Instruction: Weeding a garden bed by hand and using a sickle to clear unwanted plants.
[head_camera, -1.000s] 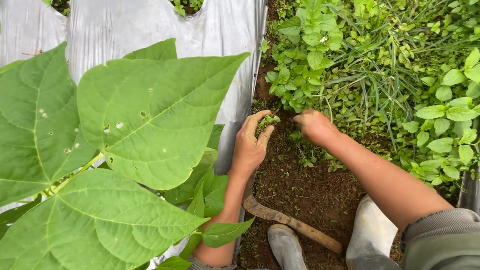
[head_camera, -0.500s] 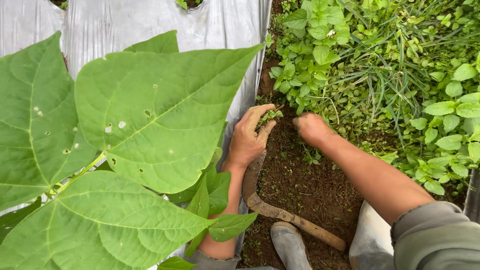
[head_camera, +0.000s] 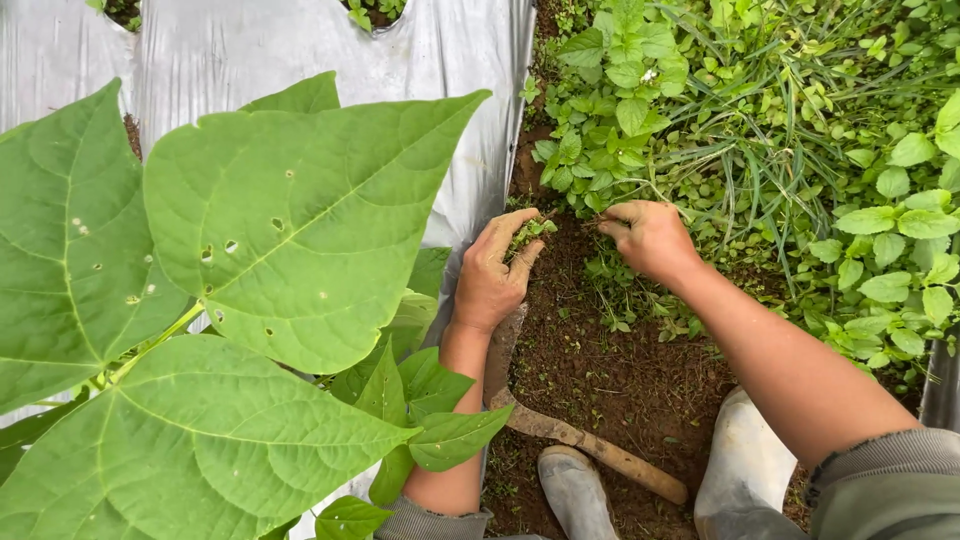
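Two hands work the furrow's weed edge: the left hand (head_camera: 492, 275) cups a small tuft of pulled weeds (head_camera: 528, 232) beside the plastic mulch (head_camera: 420, 50), the right hand (head_camera: 650, 238), nearer the weed bank (head_camera: 760, 150), pinches stems just ahead.

Left hand (head_camera: 492, 275) cupped, right hand (head_camera: 650, 238) clenched.

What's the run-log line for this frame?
left hand: holds weed clump | right hand: gripping weeds | tool: lying on soil | boots: beside it
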